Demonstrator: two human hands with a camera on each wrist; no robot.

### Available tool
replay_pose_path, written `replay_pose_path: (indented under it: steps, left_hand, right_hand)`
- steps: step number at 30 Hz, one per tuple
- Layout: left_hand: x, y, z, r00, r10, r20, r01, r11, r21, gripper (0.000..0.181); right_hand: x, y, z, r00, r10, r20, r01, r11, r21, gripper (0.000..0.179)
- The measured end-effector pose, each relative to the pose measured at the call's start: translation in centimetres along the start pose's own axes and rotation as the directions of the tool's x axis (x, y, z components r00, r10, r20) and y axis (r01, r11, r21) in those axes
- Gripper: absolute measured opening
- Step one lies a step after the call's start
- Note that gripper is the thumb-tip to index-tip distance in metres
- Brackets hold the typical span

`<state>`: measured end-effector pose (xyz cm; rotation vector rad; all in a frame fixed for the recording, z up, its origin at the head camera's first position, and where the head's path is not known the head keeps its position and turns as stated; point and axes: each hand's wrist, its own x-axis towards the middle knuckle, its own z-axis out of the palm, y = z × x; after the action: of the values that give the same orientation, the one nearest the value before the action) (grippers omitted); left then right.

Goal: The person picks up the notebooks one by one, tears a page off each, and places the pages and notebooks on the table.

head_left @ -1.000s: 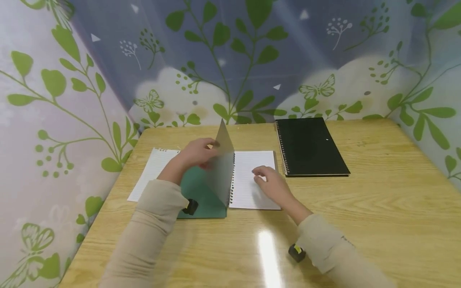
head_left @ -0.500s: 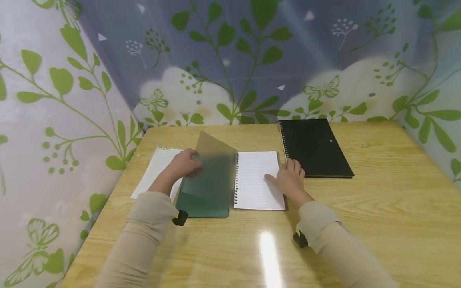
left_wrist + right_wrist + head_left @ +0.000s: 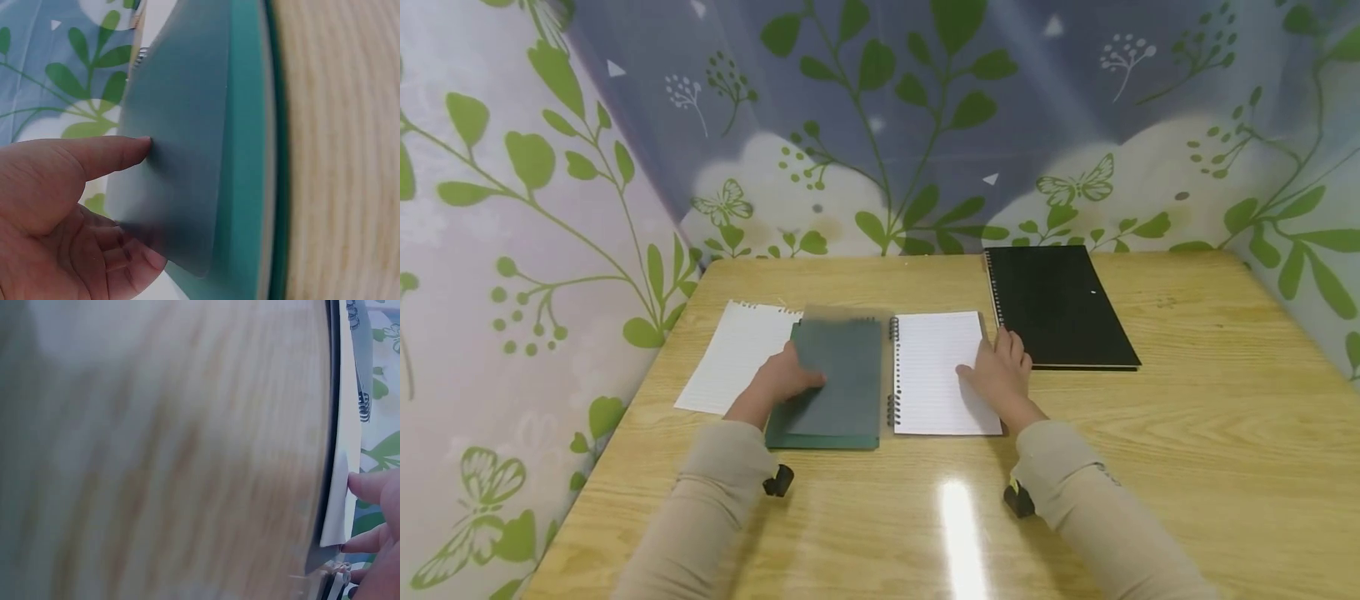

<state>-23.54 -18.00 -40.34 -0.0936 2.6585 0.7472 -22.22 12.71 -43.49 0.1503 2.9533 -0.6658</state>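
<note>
Evidently, the ring-bound notebook (image 3: 936, 375) lies spread on the table (image 3: 1150, 475), its lined pages toward the right; judged by its bulk, it should be light and fairly stiff, best steadied at its outer edge. The translucent cover (image 3: 181, 156), turned leftward over the green notebook (image 3: 820, 442), appears thin, springy and somewhat slippery; a free corner or side edge well away from the binding is the sound place to grip. The coil binding (image 3: 892, 408) is the likeliest part to snag and should not be forced. As to fingers, the left hand (image 3: 781, 377) pinches the cover's left side, thumb on top, other fingers underneath. The right hand (image 3: 1002, 372) rests at the notebook's right edge, thumb on the page; whether its remaining fingers grip or merely brace cannot be determined.
</note>
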Motion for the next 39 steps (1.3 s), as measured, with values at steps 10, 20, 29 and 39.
replay_pose_path:
  steps: [10,20,29,39]
  left_hand:
    - [0.1,0.6,0.5,0.999,-0.032,-0.023,0.034,0.996,0.086,0.089]
    - [0.0,1.0,0.3,0.998,-0.055,-0.034,0.06,0.976,0.21,0.093]
    - [-0.3,2.4,0.7,0.994,0.002,-0.112,0.032,0.954,0.297,0.083]
    - [2.0,5.9,2.3,0.934,0.357,0.008,-0.332,0.859,0.389,0.066]
  right_hand:
    - [0.2,-0.6,-0.1,0.989,-0.032,-0.142,0.032,0.999,-0.002,0.054]
    - [0.6,-0.4,-0.5,0.977,0.0,-0.212,0.046,0.976,0.212,0.034]
    - [0.5,-0.2,-0.9,0.976,-0.026,-0.216,0.069,0.979,0.193,0.031]
    - [1.2,-0.6,-1.5,0.995,0.052,-0.083,-0.012,0.908,0.419,0.046]
